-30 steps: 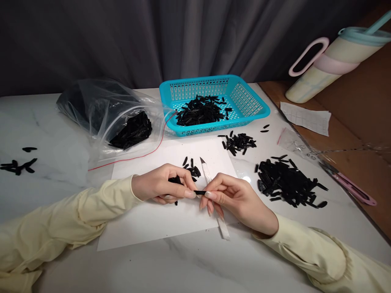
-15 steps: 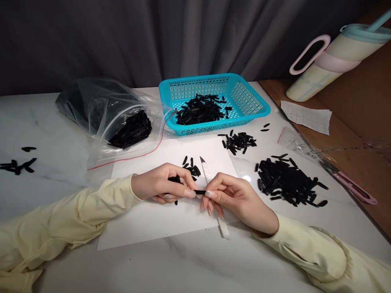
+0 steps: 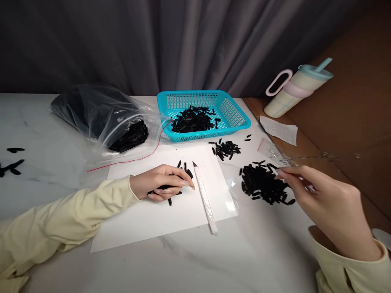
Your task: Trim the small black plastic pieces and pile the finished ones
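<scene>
My left hand (image 3: 166,183) hovers low over a white sheet of paper (image 3: 128,219), fingers loosely bent and the thumb and index tips apart. Slender black pieces (image 3: 187,169) lie around and partly behind it; I cannot tell whether any touch the palm. Off to the right, my right hand (image 3: 320,203) pinches with thumb and index at the edge of a larger heap of black pieces (image 3: 262,183). A black strip (image 3: 271,166) shows at those fingertips. Between the hands, a pencil-like stick with a dark tip and white wrapping (image 3: 204,199) rests on the paper.
Behind the paper stands a blue perforated basket (image 3: 238,127) holding black pieces. A clear zip bag (image 3: 91,118) of them slumps at left. A smaller heap (image 3: 226,149) sits before the basket. Rightward are a tumbler (image 3: 293,91), a paper slip (image 3: 279,130) and a small plastic bag (image 3: 270,149).
My right hand has left my left hand's fingertips, where both held a black strip, and moved right to the large heap. My left hand has loosened. The view has shifted.
</scene>
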Tool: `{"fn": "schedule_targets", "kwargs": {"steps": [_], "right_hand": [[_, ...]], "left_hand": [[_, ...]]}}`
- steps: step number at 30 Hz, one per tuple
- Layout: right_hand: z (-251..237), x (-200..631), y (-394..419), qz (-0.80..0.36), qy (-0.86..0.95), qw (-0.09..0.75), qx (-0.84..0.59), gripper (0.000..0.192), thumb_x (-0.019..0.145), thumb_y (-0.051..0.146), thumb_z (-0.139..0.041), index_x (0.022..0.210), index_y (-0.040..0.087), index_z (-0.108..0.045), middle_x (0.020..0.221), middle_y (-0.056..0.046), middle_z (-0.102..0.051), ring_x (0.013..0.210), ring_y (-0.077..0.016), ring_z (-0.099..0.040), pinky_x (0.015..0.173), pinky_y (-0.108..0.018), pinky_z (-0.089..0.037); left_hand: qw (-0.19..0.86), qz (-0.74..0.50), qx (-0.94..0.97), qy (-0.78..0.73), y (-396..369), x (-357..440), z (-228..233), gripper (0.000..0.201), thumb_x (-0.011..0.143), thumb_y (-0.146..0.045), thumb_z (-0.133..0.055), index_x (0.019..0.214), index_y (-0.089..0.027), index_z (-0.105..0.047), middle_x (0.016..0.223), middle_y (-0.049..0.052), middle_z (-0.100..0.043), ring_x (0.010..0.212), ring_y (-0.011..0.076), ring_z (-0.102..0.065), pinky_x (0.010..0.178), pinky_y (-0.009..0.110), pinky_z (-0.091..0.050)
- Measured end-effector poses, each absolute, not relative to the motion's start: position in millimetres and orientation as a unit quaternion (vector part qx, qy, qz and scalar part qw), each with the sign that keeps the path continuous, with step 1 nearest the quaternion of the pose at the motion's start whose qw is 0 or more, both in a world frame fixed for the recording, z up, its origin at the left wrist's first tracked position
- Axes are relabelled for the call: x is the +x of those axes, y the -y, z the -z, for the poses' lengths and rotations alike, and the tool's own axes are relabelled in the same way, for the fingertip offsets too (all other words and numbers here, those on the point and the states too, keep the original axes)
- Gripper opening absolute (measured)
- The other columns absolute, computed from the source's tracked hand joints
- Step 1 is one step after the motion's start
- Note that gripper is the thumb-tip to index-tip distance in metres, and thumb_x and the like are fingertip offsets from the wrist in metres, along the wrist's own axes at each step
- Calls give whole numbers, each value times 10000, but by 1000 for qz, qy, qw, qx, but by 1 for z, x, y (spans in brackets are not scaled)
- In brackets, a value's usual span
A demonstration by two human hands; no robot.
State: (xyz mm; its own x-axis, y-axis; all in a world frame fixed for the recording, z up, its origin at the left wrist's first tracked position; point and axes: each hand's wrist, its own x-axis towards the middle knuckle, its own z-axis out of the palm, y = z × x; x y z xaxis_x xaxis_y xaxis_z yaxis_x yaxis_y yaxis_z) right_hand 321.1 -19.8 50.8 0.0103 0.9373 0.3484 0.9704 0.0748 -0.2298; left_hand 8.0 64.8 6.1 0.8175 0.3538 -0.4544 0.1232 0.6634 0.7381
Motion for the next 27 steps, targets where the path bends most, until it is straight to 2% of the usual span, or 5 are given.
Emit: {"fn": "schedule_targets", "kwargs": {"steps": [5,9,12,19,27], "right_hand": [[-38,340,36,53,694,155,-701,100,870,242,-447,894,255,-543,801,-100,-628,651,-278,-596,545,-336,-391],[-53,300,36,40,678,238,-695,66,863,237,-503,910,248,-547,852,-86,-635,593,-211,-578,559,-328,-427],[-57,252,30,-74,758,287,-581,53,874,237,-508,894,235,-557,803,-65,-652,613,-188,-598,524,-285,-437],[-25,180,9,-256,810,207,-486,119,919,223,-396,1010,213,-472,887,-80,-644,692,-203,-614,584,-300,-447],[-1,168,5,-413,708,313,-480,145,929,271,-380,794,224,-357,641,24,-491,540,-118,-449,506,-238,-351]], "left_hand": [[865,-78,387,-309,-65,8,-6,177,816,-282,-562,853,-124,-633,456,-79,-332,323,8,-152,246,82,-150],[864,-92,391,-303,-65,9,-4,228,824,-310,-540,767,-107,-626,449,-70,-333,320,10,-159,241,91,-156],[862,-94,397,-301,-64,10,-3,265,836,-338,-520,757,-104,-616,449,-70,-330,323,12,-160,249,95,-152],[850,-108,414,-308,-60,9,-5,269,796,-416,-568,912,-176,-531,445,-91,-353,322,24,-175,272,102,-142],[840,-101,450,-286,-57,14,-5,406,786,-570,-515,706,-180,-436,420,-84,-366,295,18,-195,253,101,-174]]}}
